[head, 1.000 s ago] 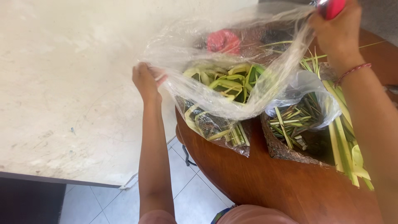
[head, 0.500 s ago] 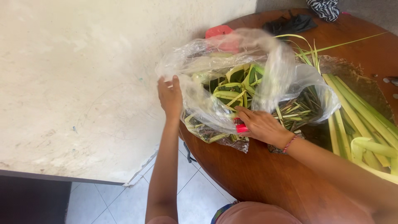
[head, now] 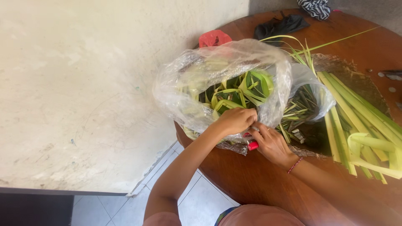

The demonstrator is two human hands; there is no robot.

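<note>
A clear plastic bag [head: 197, 79] full of folded green and yellow palm-leaf pieces [head: 234, 94] rests on the left edge of a round brown wooden table [head: 268, 184]. My left hand [head: 234, 120] is closed on the bag's near rim. My right hand [head: 270, 142] meets it at the same spot and holds a small red object [head: 252, 145], while its fingers also touch the plastic.
A second clear bag of leaf trimmings [head: 307, 104] lies in a woven tray [head: 360, 79] to the right. Long palm-leaf strips [head: 360, 125] lie across the tray and table. A red bag [head: 214, 38], black cloth [head: 280, 26] and striped cloth [head: 315, 8] sit at the far side. A pale wall [head: 75, 92] rises left.
The bag's mouth, held high and wide a second ago, has come down. My right hand dropped to the near rim, and my left hand moved right and met it there.
</note>
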